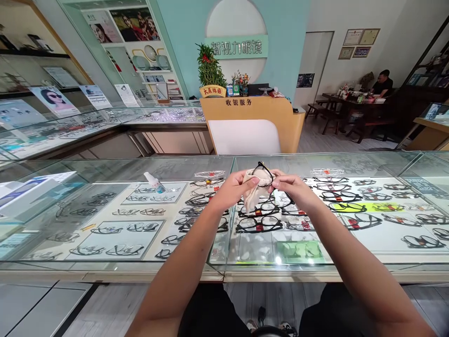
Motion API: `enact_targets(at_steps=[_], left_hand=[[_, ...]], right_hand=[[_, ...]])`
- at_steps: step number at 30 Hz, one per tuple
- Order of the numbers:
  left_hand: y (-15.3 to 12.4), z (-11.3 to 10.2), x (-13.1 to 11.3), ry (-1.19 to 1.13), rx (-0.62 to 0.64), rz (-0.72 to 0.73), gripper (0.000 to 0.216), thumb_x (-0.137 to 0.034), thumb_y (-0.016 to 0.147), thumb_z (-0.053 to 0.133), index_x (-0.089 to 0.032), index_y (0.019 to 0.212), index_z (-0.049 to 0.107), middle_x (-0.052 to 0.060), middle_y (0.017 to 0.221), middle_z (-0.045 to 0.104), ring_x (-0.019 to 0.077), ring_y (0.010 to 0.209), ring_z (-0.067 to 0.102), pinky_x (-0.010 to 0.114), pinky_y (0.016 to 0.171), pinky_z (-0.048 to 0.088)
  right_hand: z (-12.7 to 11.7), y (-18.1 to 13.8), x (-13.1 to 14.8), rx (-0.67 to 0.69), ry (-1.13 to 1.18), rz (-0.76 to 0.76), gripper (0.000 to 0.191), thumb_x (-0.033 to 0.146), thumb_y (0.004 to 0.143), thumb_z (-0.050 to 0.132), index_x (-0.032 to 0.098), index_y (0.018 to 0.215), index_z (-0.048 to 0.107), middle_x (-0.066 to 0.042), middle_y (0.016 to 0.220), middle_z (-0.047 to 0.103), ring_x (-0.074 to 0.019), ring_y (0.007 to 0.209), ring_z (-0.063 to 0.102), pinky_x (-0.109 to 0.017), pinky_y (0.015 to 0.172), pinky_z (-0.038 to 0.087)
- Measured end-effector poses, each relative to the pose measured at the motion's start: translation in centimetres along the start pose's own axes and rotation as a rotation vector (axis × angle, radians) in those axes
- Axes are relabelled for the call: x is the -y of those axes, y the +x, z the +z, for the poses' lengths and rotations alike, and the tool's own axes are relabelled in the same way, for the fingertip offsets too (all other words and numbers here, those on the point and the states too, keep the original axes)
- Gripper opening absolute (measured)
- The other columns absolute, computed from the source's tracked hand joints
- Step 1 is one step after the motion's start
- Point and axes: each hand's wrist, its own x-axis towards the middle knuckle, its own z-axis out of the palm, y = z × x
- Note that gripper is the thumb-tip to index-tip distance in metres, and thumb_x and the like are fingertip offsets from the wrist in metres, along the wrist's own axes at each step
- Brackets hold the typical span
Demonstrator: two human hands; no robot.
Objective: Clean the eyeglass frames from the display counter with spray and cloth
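Observation:
Both my hands are raised above a glass display counter (115,168). My left hand (233,187) is closed on a beige cleaning cloth (251,194), which is pressed around one lens of a pair of black-framed glasses (264,172). My right hand (289,186) pinches the other side of the same glasses, fingers closed on the frame. The cloth's lower end hangs down below the glasses. A small white spray bottle (153,181) lies on the counter glass to the left of my left hand.
Several rows of spectacle frames (259,223) lie inside the counter under the glass. A white chair back (244,136) and an orange cashier desk (252,114) stand behind it. More display counters run along the left. A person (382,84) sits at a table far right.

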Motion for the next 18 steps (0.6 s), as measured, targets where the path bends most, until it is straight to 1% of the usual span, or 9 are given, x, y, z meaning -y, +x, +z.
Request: enact_targets(at_steps=[2,4,8,11,14,16,18], left_hand=[[-0.1,0.0,-0.4,-0.009,0.027,-0.007,0.048,-0.059,0.085,0.086,-0.014,0.099,0.076,0.005,0.082,0.074,0.0155,0.068,0.063,0.024,0.062,0.048],[-0.1,0.1,-0.6,-0.013,0.032,-0.004,0.047,-0.055,0.083,0.088,-0.014,0.102,0.077,0.006,0.088,0.076,0.0165,0.073,0.066,0.024,0.067,0.050],[-0.1,0.3,-0.3,-0.029,0.023,-0.002,0.048,-0.051,0.080,0.092,-0.015,0.107,0.078,0.005,0.087,0.076,0.0157,0.072,0.065,0.024,0.066,0.050],[0.0,0.3,0.0,-0.034,0.019,0.003,0.048,-0.049,0.080,0.092,-0.015,0.109,0.077,0.004,0.087,0.075,0.0145,0.070,0.064,0.023,0.066,0.049],[0.0,0.2,0.2,-0.032,0.021,0.009,0.046,-0.049,0.081,0.092,-0.015,0.108,0.075,0.005,0.090,0.076,0.0166,0.076,0.068,0.025,0.070,0.051],[0.1,0.2,0.4,-0.040,0.030,0.012,0.046,-0.049,0.081,0.092,-0.016,0.107,0.074,0.006,0.091,0.077,0.0188,0.080,0.070,0.026,0.073,0.053],[0.2,0.3,0.6,-0.054,0.030,0.014,0.047,-0.049,0.080,0.092,-0.016,0.106,0.073,0.007,0.091,0.078,0.0193,0.081,0.071,0.027,0.075,0.054]], right_hand=[[0.0,0.0,0.0,0.002,0.008,0.010,0.035,0.060,0.088,0.083,0.026,0.079,0.088,-0.009,0.115,0.074,-0.0354,0.147,0.050,-0.048,0.124,0.033],[-0.1,0.0,0.0,0.014,0.013,0.010,0.034,0.059,0.088,0.083,0.026,0.079,0.088,-0.009,0.116,0.074,-0.0355,0.148,0.049,-0.048,0.124,0.033],[-0.2,0.0,-0.1,0.032,0.025,0.003,0.032,0.056,0.091,0.081,0.027,0.080,0.088,-0.009,0.114,0.074,-0.0349,0.148,0.050,-0.046,0.124,0.033],[-0.1,0.1,-0.2,0.040,0.031,-0.008,0.031,0.055,0.091,0.081,0.027,0.080,0.088,-0.008,0.105,0.075,-0.0347,0.149,0.049,-0.046,0.125,0.032],[0.0,0.1,-0.1,0.043,0.026,-0.011,0.031,0.055,0.091,0.081,0.028,0.080,0.088,-0.008,0.098,0.075,-0.0343,0.149,0.049,-0.047,0.125,0.030],[0.0,0.1,0.0,0.040,0.022,-0.007,0.032,0.057,0.090,0.081,0.027,0.079,0.087,-0.008,0.101,0.075,-0.0343,0.147,0.050,-0.047,0.125,0.031],[0.0,0.1,-0.1,0.035,0.022,-0.005,0.033,0.057,0.089,0.082,0.027,0.079,0.087,-0.008,0.110,0.075,-0.0340,0.143,0.053,-0.047,0.125,0.031]])
